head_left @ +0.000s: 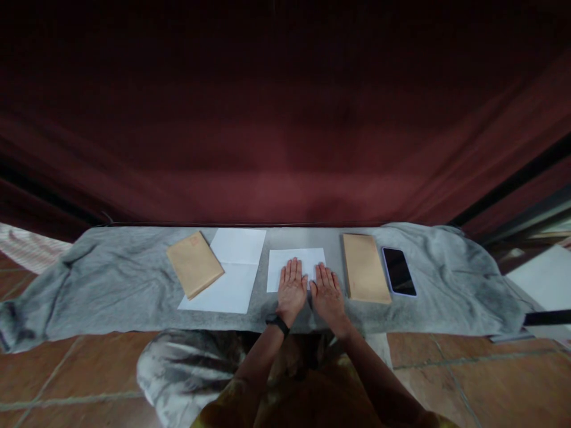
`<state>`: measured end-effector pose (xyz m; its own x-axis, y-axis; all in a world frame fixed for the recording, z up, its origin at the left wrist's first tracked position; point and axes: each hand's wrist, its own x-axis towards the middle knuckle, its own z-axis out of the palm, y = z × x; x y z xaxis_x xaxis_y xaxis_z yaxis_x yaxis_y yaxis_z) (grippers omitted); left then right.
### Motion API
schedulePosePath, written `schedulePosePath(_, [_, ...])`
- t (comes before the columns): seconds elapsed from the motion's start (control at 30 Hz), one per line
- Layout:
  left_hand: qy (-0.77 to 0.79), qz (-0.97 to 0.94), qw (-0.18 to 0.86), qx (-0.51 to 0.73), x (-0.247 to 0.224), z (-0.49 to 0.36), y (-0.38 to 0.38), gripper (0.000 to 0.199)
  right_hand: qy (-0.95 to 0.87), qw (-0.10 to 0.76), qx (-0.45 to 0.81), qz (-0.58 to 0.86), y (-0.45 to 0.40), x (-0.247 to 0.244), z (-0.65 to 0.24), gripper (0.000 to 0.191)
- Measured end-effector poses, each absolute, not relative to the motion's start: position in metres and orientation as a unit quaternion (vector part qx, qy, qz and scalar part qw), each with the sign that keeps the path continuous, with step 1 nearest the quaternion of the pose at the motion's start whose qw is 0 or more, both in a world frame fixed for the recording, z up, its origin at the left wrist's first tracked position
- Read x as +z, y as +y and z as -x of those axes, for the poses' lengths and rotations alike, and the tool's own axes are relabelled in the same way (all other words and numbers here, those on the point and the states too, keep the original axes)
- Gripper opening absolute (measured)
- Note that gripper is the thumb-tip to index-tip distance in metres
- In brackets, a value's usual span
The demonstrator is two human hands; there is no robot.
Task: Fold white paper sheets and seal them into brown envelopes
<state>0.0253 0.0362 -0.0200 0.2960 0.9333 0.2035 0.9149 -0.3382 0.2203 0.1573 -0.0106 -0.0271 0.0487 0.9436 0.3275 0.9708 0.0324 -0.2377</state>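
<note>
A white folded sheet of paper [276, 267] lies flat in front of me on the grey cloth. My left hand [292, 288], with a black band on its wrist, rests palm down on the paper, fingers stretched out. Beside it my right hand [328, 297] also lies flat, its fingertips over the paper's right part. To the left is a larger white sheet [241, 273] with a crease across it. A stack of brown envelopes [194, 264] partly covers that sheet. Another brown envelope stack [366, 270] lies right of my hands.
A phone [399, 271] with a dark screen lies right of the right-hand stack. Grey cloth [120, 279] covers the narrow bench. A dark red panel [285, 148] rises behind its far edge. At the far right is a white surface [546, 285].
</note>
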Motion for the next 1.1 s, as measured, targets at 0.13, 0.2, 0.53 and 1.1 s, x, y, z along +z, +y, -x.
schedulePosePath(0.13, [0.568,-0.81,0.044,0.138,-0.019,-0.039,0.056,0.057,-0.697,0.213,-0.04,0.684,-0.011,-0.029,-0.158,0.053])
schedulePosePath(0.2, [0.576,-0.805,0.042,0.135,-0.017,-0.036,0.067,0.057,-0.696,0.214,-0.04,0.684,-0.011,-0.03,-0.158,0.054])
schedulePosePath(0.53, [0.637,-0.755,-0.014,0.154,-0.016,0.008,0.063,0.059,-0.691,0.215,-0.038,0.689,-0.012,-0.031,-0.158,0.055])
schedulePosePath(1.1, [0.644,-0.755,-0.008,0.125,-0.016,0.012,0.062,0.057,-0.722,0.228,0.05,0.651,0.07,-0.03,-0.106,0.053])
